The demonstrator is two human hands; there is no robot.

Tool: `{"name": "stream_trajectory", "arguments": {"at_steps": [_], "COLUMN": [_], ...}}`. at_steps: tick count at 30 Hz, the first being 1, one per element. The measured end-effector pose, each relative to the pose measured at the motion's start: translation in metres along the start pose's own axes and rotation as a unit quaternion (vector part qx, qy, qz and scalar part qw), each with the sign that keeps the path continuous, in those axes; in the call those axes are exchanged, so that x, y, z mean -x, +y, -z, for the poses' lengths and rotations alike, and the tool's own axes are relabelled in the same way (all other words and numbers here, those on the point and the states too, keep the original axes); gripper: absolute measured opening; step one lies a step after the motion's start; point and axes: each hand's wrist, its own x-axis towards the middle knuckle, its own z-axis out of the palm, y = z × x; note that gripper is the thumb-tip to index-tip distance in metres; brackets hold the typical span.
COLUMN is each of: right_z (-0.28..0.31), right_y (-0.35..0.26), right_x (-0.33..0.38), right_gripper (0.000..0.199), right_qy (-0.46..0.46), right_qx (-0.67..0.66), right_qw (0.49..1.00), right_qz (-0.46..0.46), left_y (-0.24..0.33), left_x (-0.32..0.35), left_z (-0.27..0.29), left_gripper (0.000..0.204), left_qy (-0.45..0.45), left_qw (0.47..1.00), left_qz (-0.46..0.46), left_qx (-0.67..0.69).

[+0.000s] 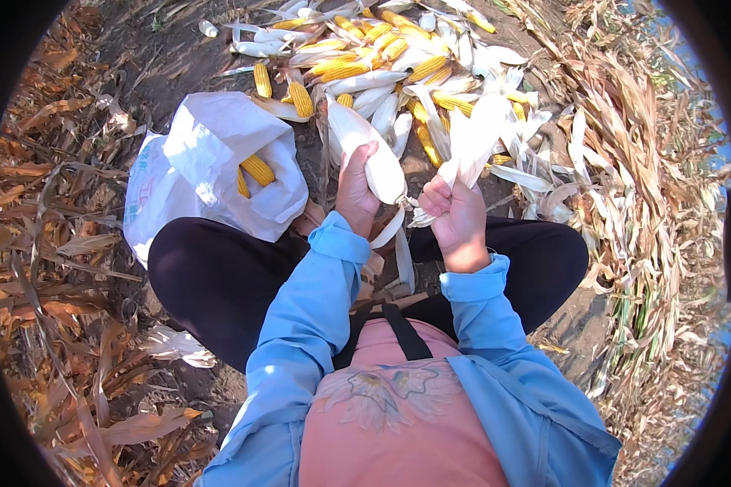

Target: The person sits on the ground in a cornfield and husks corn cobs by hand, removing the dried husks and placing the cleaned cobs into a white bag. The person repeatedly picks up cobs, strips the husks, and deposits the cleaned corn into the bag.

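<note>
My left hand is closed around a corn cob still wrapped in pale husk, its tip pointing up and left. Beside it, my right hand grips a bunch of whitish husk leaves that fan upward. Near the cob's base the two hands are close together, and a loose husk strip hangs below. Left of my hands lies an open white sack, with yellow cobs showing at its mouth.
Ahead spreads a heap of corn, some cobs bare and yellow, others in husk. Dry stalks are piled along the right, and brown leaves cover the left side. A loose pale husk lies by my left knee.
</note>
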Motion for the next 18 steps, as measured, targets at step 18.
{"name": "stream_trajectory", "arguments": {"at_steps": [18], "right_z": [-0.01], "right_y": [-0.004], "right_x": [0.028], "right_gripper": [0.013], "right_qy": [0.011], "right_qx": [0.069], "right_qw": [0.997], "right_qz": [0.041], "left_y": [-0.006], "left_x": [0.008], "left_z": [-0.018], "left_gripper": [0.03], "left_qy": [0.054], "left_qw": [0.997], "left_qz": [0.033], "left_qx": [-0.047]}}
